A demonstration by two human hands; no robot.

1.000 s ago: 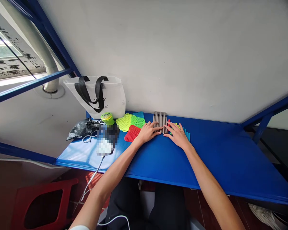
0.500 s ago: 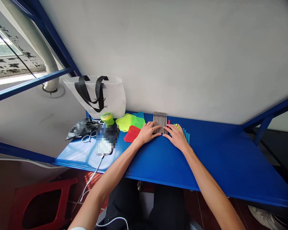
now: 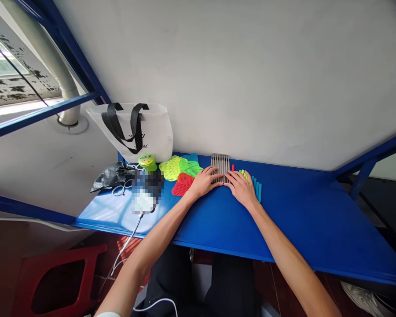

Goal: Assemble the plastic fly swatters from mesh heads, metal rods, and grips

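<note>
A: What is differing from a second ago?
B: Mostly the right hand (image 3: pixel 243 188). Its fingers were spreading wider then; now they are lying closer together, and more of the blue sticks (image 3: pixel 258 189) is showing at its right. The left hand (image 3: pixel 203 182) is staying in nearly the same spot.

A: Where are the metal rods (image 3: pixel 220 162) lying?
B: They are lying side by side between the two hands, running from near to far on the blue tabletop (image 3: pixel 317 211). Their far ends are showing beyond the fingers; the hands are partly covering the near part.

A: And how is each hand holding itself?
B: The left is resting its fingers over the row's left side, thumb standing apart from them. The right is touching the right side, its thumb also standing apart. I cannot tell how firmly either is pressing.

A: What is sitting around them?
B: A red stick (image 3: pixel 232 167) is lying just right of the rods, and yellow-green sticks (image 3: pixel 242 173) are showing beyond the right hand. The red mesh piece (image 3: pixel 182 185) is lying just left of the left hand.
</note>
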